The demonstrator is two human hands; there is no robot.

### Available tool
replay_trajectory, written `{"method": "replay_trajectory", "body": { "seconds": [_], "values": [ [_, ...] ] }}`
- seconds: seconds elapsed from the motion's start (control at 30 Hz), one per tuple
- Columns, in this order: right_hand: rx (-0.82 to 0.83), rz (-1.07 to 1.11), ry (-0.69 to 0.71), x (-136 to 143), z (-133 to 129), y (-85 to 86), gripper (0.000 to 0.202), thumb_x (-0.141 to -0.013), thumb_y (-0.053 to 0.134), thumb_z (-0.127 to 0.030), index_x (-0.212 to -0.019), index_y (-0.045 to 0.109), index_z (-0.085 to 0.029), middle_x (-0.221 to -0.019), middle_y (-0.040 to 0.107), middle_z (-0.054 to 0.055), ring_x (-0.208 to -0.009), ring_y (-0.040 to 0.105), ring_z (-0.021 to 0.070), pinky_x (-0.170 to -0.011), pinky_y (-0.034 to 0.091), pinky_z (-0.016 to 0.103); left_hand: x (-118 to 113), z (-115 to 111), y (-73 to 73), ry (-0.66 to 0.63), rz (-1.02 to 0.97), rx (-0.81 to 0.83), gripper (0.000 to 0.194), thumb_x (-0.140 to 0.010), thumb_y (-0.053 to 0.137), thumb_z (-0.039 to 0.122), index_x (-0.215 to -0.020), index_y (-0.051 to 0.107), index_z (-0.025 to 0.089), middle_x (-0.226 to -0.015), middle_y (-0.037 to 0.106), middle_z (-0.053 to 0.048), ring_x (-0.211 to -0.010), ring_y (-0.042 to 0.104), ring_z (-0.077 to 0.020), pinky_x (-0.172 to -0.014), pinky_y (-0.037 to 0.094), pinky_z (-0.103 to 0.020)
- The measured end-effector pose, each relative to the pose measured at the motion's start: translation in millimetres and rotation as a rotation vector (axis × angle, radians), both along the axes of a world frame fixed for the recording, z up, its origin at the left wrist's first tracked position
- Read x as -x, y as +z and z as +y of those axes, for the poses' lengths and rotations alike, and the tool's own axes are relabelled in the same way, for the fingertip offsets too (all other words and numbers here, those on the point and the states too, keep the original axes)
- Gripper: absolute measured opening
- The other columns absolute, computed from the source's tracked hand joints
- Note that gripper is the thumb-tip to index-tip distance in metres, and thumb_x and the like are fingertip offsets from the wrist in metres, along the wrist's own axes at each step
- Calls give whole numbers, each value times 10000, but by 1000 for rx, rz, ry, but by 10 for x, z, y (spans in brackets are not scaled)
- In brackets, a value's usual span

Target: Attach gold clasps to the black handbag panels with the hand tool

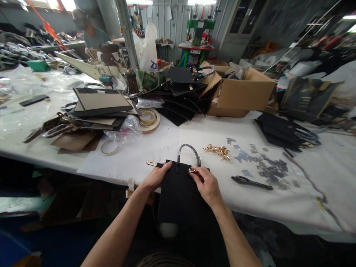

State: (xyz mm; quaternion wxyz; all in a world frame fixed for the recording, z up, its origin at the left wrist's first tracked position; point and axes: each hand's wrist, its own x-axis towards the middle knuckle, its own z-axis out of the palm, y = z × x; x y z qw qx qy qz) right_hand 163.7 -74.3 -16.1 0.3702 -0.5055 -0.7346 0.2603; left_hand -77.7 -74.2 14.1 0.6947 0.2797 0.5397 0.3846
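Observation:
A black handbag panel (178, 200) with a wrapped loop handle (189, 146) at its top rests over the table's front edge toward me. With its thumb on top, my left hand (155, 176) is closed on the panel's upper left corner. From beside that thumb a black strap with a gold metal tip (151, 163) sticks out to the left. My right hand (207, 183) pinches a small gold metal clasp (191, 171) against the panel, just below the handle's right end. Its exact shape is partly covered by the fingers.
Gold fasteners (218, 151) and thin metal plates (271, 167) lie right of the panel, near black pliers (251, 182). Tape rolls (149, 121) and stacked panels (102, 102) are at left. Behind stand a cardboard box (244, 92) and, farther off, another person (93, 35).

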Motion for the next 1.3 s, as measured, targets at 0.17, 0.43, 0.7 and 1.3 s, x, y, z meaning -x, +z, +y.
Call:
{"method": "replay_trajectory", "body": {
  "seconds": [0.17, 0.43, 0.7, 1.3],
  "values": [
    [-8, -54, 54, -69, 63, 58, 235, -1022, 602, -328, -1227, 694, -259, -1136, 749, 67, -1023, 727, 242, -942, 590, 383, 23, 22, 5, -30, -9, -7, 395, -860, 737, 546, -878, 739, 152, -813, 758, -54, -740, 670, -199, -682, 519, -281],
    [-70, -51, 30, -84, 34, 20, 191, -999, 652, -326, -1159, 737, -269, -1092, 789, 45, -974, 765, 231, -903, 627, 355, 85, 37, -49, -70, -35, -38, 386, -856, 744, 537, -904, 750, 154, -802, 747, -58, -764, 677, -209, -688, 517, -278],
    [-95, -78, 121, -159, 78, 63, 270, -998, 630, -249, -1258, 702, -258, -1161, 774, 66, -1040, 755, 236, -955, 633, 378, 115, 69, -161, -97, -127, -24, 391, -837, 767, 517, -985, 750, 156, -865, 766, -74, -870, 713, -248, -804, 556, -326],
    [-71, -117, 171, -76, 76, 163, 242, -1019, 560, -193, -1207, 698, -258, -1108, 744, 54, -1000, 736, 212, -918, 617, 342, 142, 127, -225, -76, -211, 14, 347, -819, 827, 444, -931, 706, 138, -890, 768, -74, -860, 718, -212, -838, 564, -313]
  ]
}}
